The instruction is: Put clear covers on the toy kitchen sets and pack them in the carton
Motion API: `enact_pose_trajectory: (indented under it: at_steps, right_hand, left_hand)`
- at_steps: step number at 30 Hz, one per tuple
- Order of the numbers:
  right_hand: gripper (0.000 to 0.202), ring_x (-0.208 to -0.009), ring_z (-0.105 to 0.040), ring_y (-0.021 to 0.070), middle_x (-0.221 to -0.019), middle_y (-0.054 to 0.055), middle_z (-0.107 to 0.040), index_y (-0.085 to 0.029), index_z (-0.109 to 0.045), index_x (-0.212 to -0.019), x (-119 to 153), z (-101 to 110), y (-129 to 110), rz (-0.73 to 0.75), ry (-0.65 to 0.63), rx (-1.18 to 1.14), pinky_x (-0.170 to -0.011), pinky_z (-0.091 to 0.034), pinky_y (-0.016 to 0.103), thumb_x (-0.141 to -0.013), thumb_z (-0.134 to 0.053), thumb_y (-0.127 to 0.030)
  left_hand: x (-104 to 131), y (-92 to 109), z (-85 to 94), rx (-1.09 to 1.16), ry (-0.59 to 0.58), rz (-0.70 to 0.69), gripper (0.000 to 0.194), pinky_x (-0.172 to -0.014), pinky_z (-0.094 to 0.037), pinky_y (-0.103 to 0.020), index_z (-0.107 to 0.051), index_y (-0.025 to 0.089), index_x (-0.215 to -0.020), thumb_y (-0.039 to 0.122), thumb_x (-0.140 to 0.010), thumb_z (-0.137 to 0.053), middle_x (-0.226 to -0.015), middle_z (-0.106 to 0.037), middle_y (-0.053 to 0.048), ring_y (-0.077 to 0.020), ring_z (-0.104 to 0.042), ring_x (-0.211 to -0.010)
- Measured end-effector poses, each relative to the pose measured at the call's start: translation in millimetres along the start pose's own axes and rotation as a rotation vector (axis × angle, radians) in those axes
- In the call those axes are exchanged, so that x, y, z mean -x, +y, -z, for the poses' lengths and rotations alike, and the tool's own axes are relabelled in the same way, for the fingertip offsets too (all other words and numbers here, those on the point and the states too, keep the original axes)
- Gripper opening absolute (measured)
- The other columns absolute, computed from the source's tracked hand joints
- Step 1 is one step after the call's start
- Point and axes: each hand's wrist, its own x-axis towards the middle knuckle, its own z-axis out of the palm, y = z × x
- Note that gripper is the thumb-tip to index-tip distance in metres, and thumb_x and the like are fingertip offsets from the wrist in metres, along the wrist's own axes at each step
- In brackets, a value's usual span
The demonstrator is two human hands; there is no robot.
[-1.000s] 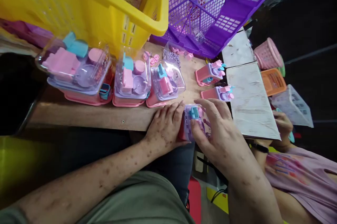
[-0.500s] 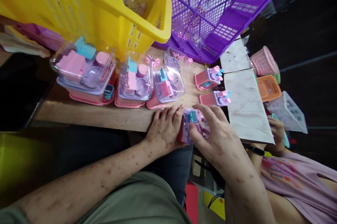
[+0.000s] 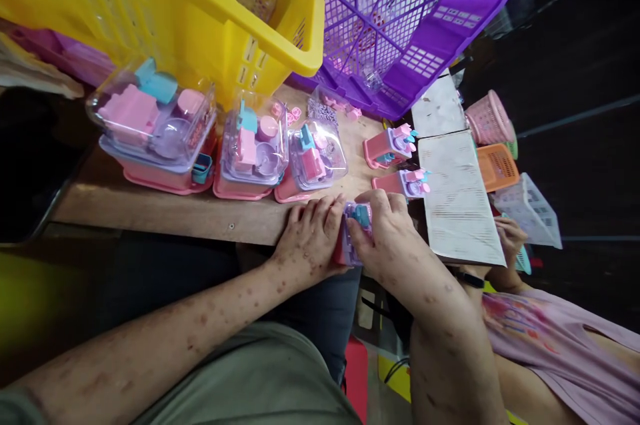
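My left hand (image 3: 311, 238) is wrapped round the side of a small pink and lilac toy kitchen box (image 3: 351, 253) at the table's front edge. My right hand (image 3: 393, 235) grips the box's top, fingers curled over the far side and thumb on the near side. Between thumb and fingers shows a small teal piece (image 3: 361, 214); the rest of the top is hidden. Just beyond stand two similar toy sets (image 3: 390, 145) without clear covers. To the left are three toy sets under clear domes, the closest being one with a pink block inside (image 3: 312, 164).
A yellow basket (image 3: 210, 12) and a tilted purple basket (image 3: 420, 72) stand at the back. Small pink pieces (image 3: 295, 113) lie before them. White cardboard (image 3: 460, 192) covers the right side. A co-worker's hand (image 3: 510, 238) is beyond it, near small baskets (image 3: 495, 166).
My right hand has closed in from spread fingers to a tighter grip over the box's top. My left hand stays on the box. The whole view has shifted slightly.
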Motion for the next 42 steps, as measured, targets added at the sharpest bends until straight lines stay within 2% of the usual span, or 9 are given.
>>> enact_pose_trajectory:
  at_steps: [14, 20, 24, 30, 34, 36, 38, 40, 42]
  right_hand:
    - [0.031, -0.101, -0.061, 0.0353, -0.119, 0.019, -0.059, -0.019, -0.063, -0.126, -5, -6, -3, -0.025, -0.010, 0.101, -0.098, -0.061, 0.064, -0.097, -0.057, -0.029]
    - [0.045, -0.141, -0.056, 0.0377, -0.146, 0.022, -0.058, -0.019, -0.057, -0.144, -4, 20, 4, -0.029, -0.069, -0.087, -0.124, -0.048, 0.064, -0.108, -0.051, -0.046]
    - [0.052, -0.146, -0.059, 0.0333, -0.154, 0.017, -0.061, -0.026, -0.054, -0.153, 1, 29, 8, -0.118, 0.084, -0.242, -0.127, -0.047, 0.059, -0.114, -0.043, -0.057]
    - [0.039, -0.139, -0.065, 0.0343, -0.145, 0.017, -0.068, -0.025, -0.066, -0.138, 5, -8, -5, -0.189, 0.190, -0.209, -0.119, -0.054, 0.058, -0.111, -0.046, -0.044]
    - [0.033, -0.128, -0.069, 0.0320, -0.135, 0.017, -0.071, -0.022, -0.068, -0.132, -2, -25, 0, -0.130, 0.491, -0.256, -0.113, -0.057, 0.055, -0.107, -0.056, -0.040]
    - [0.031, -0.123, -0.069, 0.0307, -0.128, 0.016, -0.071, -0.020, -0.068, -0.129, -12, -33, 7, -0.057, 0.696, -0.306, -0.111, -0.058, 0.054, -0.107, -0.058, -0.039]
    - [0.029, -0.123, -0.068, 0.0299, -0.126, 0.016, -0.072, -0.020, -0.067, -0.128, -25, -39, 11, 0.007, 0.852, -0.370, -0.111, -0.058, 0.054, -0.111, -0.054, -0.039]
    - [0.030, -0.125, -0.068, 0.0290, -0.126, 0.015, -0.073, -0.021, -0.067, -0.127, -39, -40, 11, 0.052, 0.941, -0.464, -0.112, -0.057, 0.054, -0.114, -0.046, -0.037]
    - [0.030, -0.123, -0.069, 0.0274, -0.125, 0.013, -0.074, -0.022, -0.068, -0.125, -45, -32, 6, 0.074, 0.984, -0.576, -0.111, -0.057, 0.053, -0.115, -0.042, -0.034]
  left_hand:
    - [-2, 2, 4.9, 0.004, -0.078, -0.005, 0.117, -0.125, -0.037, -0.061, -0.022, 0.006, -0.172, 0.059, -0.090, -0.086, -0.170, -0.046, -0.031, -0.0450, -0.043, -0.161]
    - [-4, -2, 4.1, 0.036, -0.046, -0.023, 0.122, -0.131, -0.034, -0.055, -0.026, 0.008, -0.171, 0.064, -0.085, -0.092, -0.171, -0.047, -0.028, -0.0426, -0.045, -0.161]
    - [-6, -1, 6.8, 0.033, -0.041, 0.014, 0.127, -0.130, -0.036, -0.055, -0.030, 0.008, -0.169, 0.068, -0.080, -0.097, -0.172, -0.047, -0.027, -0.0422, -0.047, -0.159]
    - [-7, -1, 1.5, 0.018, -0.036, 0.037, 0.119, -0.130, -0.039, -0.056, -0.022, 0.011, -0.174, 0.065, -0.090, -0.088, -0.173, -0.047, -0.026, -0.0419, -0.046, -0.160]
    - [1, -4, -1.2, 0.031, 0.077, -0.020, 0.125, -0.131, -0.041, -0.059, -0.008, 0.015, -0.178, 0.062, -0.093, -0.086, -0.176, -0.041, -0.027, -0.0437, -0.042, -0.164]
    - [7, -2, 3.2, 0.020, 0.211, -0.091, 0.112, -0.129, -0.045, -0.059, -0.012, 0.014, -0.176, 0.051, -0.098, -0.083, -0.172, -0.044, -0.028, -0.0427, -0.046, -0.161]
    - [12, 2, 10.1, -0.015, 0.316, -0.165, 0.081, -0.121, -0.053, -0.057, -0.034, 0.013, -0.167, 0.036, -0.102, -0.077, -0.158, -0.057, -0.026, -0.0410, -0.057, -0.148]
    - [14, 5, 16.5, -0.055, 0.283, -0.265, 0.041, -0.107, -0.060, -0.054, -0.057, 0.017, -0.142, 0.023, -0.103, -0.070, -0.134, -0.070, -0.018, -0.0368, -0.069, -0.126]
    - [11, 5, 20.5, -0.065, 0.131, -0.341, 0.022, -0.098, -0.063, -0.051, -0.064, 0.020, -0.123, 0.017, -0.101, -0.066, -0.120, -0.073, -0.013, -0.0333, -0.072, -0.113]
